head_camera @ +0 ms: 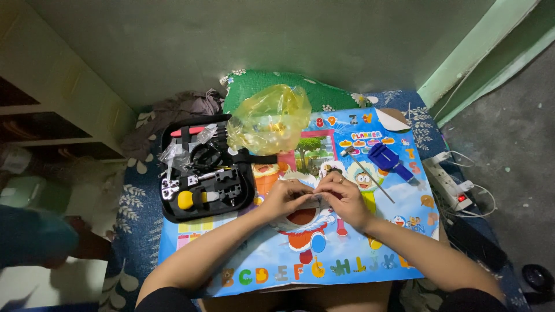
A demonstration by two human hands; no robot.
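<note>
Both hands meet over the middle of the cartoon mat (370, 254), fingertips pinched together on a small dark part (315, 200) held between them; the left hand (284, 197) grips it from one side and the right hand (342, 196) from the other, fingers closed narrow around it. The part is too small and too covered by the fingers to tell what it is, or whether anything on it has been opened or taken off. As far as can be judged, the work is in its middle: the tools are laid out and the piece is in hand, but nothing finished lies set aside. Just beyond the right hand, toward the mat's far right corner, a thin metal tool (367, 172) lies slanted, with a blue tool (391, 161) beside it; neither is being touched. Just left of the left hand, along the mat's left edge, an open black tool case (205, 173) shows a yellow-handled tool (188, 199), pliers and small bagged bits, most of them seated in their slots. At the mat's far edge a crumpled yellow plastic bag (270, 118) rests partly on the case. A white power strip (448, 182) lies off the right edge.
</note>
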